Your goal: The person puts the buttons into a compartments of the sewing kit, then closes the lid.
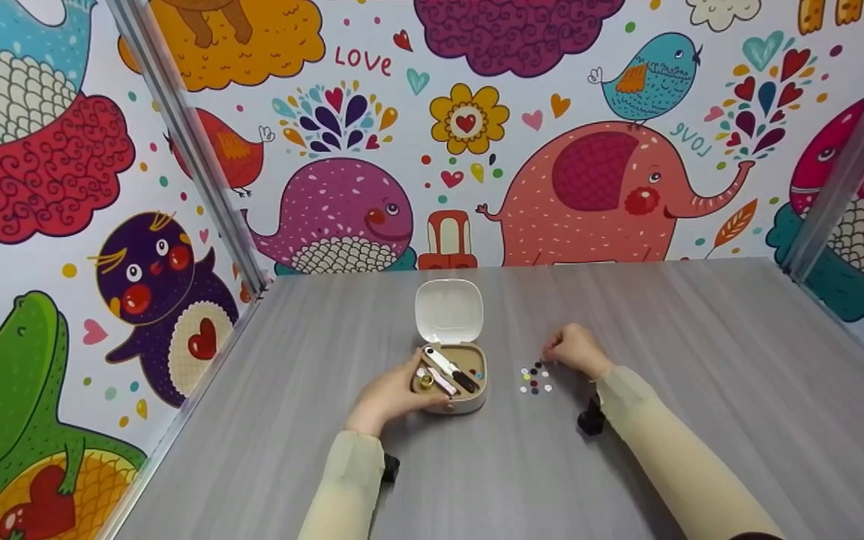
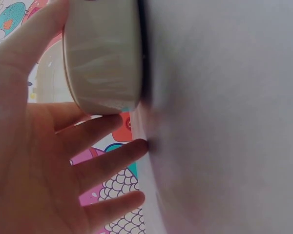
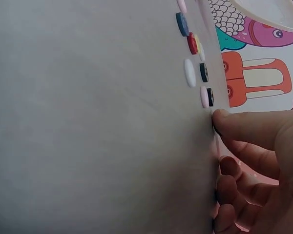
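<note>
My left hand [image 1: 391,394] grips the near left side of a small white box [image 1: 469,406], thumb in front and fingers along the side. Its white lid [image 1: 449,311] stands open at the back. Inside the box lie a white and black tool [image 1: 447,365], a pinkish-white stick [image 1: 442,381], a small gold ring-like piece [image 1: 426,381] and a few small buttons at the right. My right hand [image 1: 580,351] rests at the table, thumb and forefinger pinching a dark button [image 3: 216,129], mostly covered by the thumb. Beside its fingertips lie several small buttons, among them a dark red button [image 1: 534,383].
The grey table [image 1: 477,472] runs back to a wall [image 1: 462,45] printed with cartoon animals. A metal post [image 1: 192,150] stands at the left corner, another post [image 1: 844,142] at the right. Buttons lie in loose rows right of the box.
</note>
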A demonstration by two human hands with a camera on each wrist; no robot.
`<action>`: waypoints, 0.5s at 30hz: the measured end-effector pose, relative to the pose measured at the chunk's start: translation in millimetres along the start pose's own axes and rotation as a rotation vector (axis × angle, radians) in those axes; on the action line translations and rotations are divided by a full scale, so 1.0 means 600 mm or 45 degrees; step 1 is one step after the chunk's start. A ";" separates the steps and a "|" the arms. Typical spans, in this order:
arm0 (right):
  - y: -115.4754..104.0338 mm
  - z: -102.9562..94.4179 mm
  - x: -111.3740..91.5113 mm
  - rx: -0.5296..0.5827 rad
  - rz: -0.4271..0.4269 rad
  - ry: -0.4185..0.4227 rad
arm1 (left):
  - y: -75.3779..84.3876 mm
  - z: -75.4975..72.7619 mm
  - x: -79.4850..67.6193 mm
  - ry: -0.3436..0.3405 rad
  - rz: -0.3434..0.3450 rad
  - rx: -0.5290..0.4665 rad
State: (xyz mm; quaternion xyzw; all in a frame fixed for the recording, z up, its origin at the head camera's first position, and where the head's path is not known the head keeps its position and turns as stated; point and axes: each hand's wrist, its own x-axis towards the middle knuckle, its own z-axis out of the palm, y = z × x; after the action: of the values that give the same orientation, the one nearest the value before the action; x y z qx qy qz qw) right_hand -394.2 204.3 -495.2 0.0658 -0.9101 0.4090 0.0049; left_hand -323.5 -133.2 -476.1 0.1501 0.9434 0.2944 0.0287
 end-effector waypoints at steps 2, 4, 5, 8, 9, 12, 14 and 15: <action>0.001 -0.001 -0.001 0.009 0.006 -0.005 | 0.000 -0.001 0.001 -0.003 -0.003 0.000; 0.002 -0.002 -0.002 0.014 0.022 -0.009 | 0.000 -0.001 0.001 -0.006 -0.004 0.004; 0.001 -0.003 -0.003 0.015 0.039 -0.011 | 0.001 -0.002 0.001 -0.008 -0.004 0.006; 0.001 -0.005 -0.005 0.020 0.087 -0.027 | 0.002 -0.001 0.001 -0.012 -0.002 0.006; 0.001 -0.006 -0.006 0.025 0.095 -0.032 | 0.002 -0.001 0.001 -0.012 0.002 0.006; 0.001 -0.010 -0.007 0.031 0.091 -0.040 | 0.002 0.000 0.001 -0.011 0.009 0.008; 0.000 -0.014 -0.009 0.020 0.067 -0.040 | 0.000 0.000 0.002 -0.011 0.015 0.004; -0.001 -0.016 -0.010 0.012 0.057 -0.039 | -0.001 0.001 0.002 -0.011 0.017 0.003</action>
State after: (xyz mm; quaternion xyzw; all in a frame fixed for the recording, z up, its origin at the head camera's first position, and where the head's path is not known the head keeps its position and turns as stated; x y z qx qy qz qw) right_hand -388.9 211.6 -488.5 0.0519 -0.9094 0.4123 -0.0185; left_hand -324.6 -132.9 -476.5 0.1576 0.9426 0.2928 0.0307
